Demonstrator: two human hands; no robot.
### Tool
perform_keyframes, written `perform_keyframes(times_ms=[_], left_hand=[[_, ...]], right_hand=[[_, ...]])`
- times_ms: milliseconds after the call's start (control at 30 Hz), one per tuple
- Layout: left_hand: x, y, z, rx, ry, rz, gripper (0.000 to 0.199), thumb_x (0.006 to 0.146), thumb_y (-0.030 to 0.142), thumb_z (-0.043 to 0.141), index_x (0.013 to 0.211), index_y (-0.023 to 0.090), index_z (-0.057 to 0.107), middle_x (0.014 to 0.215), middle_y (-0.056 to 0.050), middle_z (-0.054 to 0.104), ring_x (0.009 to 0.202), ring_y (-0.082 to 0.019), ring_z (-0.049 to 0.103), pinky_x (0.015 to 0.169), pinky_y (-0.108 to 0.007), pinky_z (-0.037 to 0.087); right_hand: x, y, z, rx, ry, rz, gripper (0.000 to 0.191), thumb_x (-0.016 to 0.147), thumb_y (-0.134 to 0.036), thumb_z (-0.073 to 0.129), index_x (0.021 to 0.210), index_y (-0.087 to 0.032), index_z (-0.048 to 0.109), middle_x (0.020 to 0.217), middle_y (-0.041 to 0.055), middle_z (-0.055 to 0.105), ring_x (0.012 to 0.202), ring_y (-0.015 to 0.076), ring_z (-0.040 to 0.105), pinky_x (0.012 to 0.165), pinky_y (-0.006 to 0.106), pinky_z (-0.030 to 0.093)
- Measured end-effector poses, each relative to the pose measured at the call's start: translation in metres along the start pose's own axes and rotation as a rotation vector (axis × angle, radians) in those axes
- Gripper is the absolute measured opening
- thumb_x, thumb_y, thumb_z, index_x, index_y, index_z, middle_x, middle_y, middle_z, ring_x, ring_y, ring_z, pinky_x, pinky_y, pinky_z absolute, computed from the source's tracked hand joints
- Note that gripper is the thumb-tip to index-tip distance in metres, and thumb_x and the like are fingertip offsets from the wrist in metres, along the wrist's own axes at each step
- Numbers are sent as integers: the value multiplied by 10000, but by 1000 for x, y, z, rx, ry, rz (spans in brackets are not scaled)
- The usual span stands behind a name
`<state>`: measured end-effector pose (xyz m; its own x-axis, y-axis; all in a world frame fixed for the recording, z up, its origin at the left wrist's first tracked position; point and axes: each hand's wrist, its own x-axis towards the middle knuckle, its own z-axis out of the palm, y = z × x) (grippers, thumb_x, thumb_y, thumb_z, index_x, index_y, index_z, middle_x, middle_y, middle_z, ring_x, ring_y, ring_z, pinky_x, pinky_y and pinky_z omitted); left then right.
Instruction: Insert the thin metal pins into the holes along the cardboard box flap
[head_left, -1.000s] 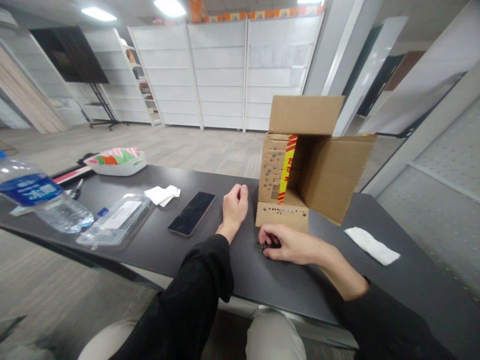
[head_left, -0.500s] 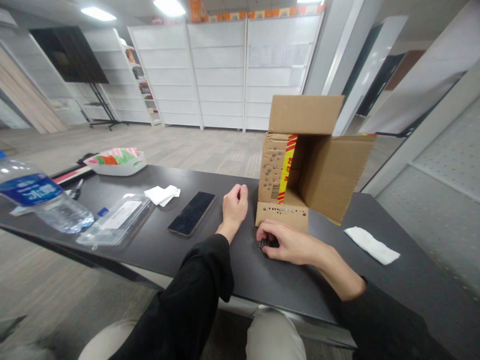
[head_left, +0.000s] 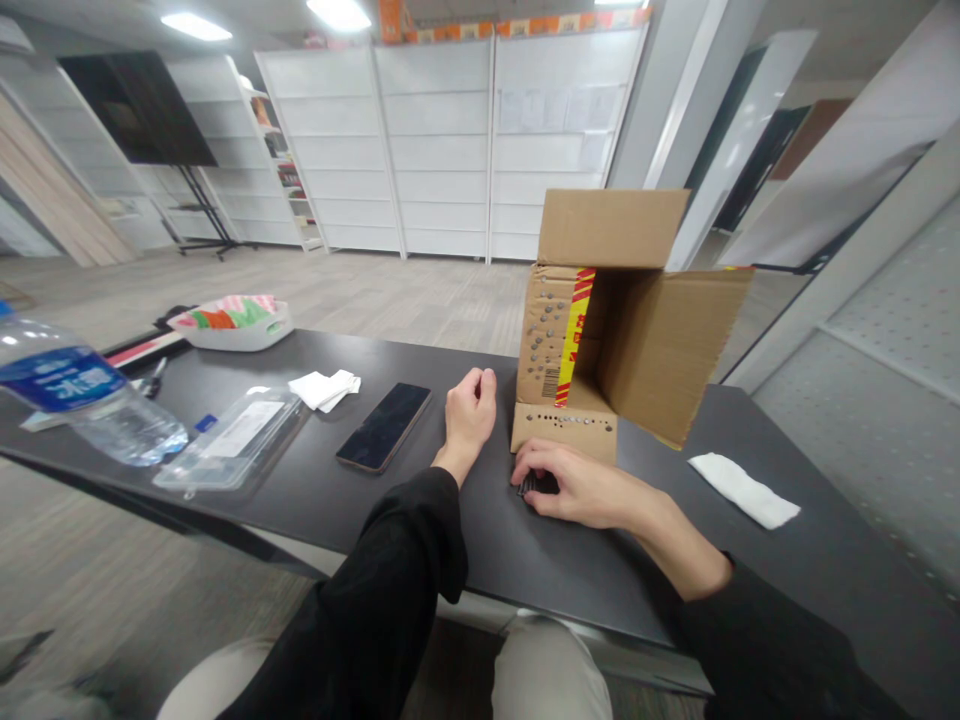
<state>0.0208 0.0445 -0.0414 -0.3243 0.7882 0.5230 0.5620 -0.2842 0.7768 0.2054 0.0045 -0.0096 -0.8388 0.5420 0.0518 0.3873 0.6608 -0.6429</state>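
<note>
My left hand (head_left: 471,412) is curled into a fist over the table, between the phone and the cardboard box. Whatever its fingers may hold is hidden. My right hand (head_left: 574,484) rests low on the table in front of the box, its thumb and fingers bent around several small dark metal screws (head_left: 527,486). The open cardboard box (head_left: 528,385) stands just beyond my right hand. Grey round heads dot its left side, and a row of dark holes and heads runs along its lower front flap (head_left: 566,436). Yellow and red tape runs down its edge.
A phone (head_left: 384,427) lies left of my left hand. Farther left are white tissues (head_left: 324,390), a clear plastic case (head_left: 232,440), a water bottle (head_left: 82,395) and a white basket (head_left: 238,337). A folded tissue (head_left: 744,490) lies on the right.
The fingers of my right hand have shifted slightly around the screws, which sit a little differently between them. My left hand and the box have stayed still.
</note>
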Motion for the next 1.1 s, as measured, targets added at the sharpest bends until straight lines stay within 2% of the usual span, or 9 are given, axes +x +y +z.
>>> perform_keyframes(times_ms=[333,700,1100], left_hand=[[0,2,-1,0,-6,1,427,958,463,352,631,208,456,569,24,450,576,-125,436,614,-257,328],[0,-2,1,14,-6,1,431,962,471,345,639,210,460,590,11,494,598,-131,476,621,-256,342],[0,1,0,2,-5,4,424,959,461,355,637,206,460,570,22,461,576,-125,447,609,-257,323]], right_hand=[[0,3,2,-21,32,-32,162,769,-72,640,890,-178,665,998,63,625,939,197,581,900,355,468],[1,0,1,-41,32,-20,87,813,-155,658,892,-191,661,994,65,630,953,208,580,911,365,463],[1,-1,1,-42,42,-15,136,810,-164,669,942,-195,651,1010,62,627,938,204,579,885,361,471]])
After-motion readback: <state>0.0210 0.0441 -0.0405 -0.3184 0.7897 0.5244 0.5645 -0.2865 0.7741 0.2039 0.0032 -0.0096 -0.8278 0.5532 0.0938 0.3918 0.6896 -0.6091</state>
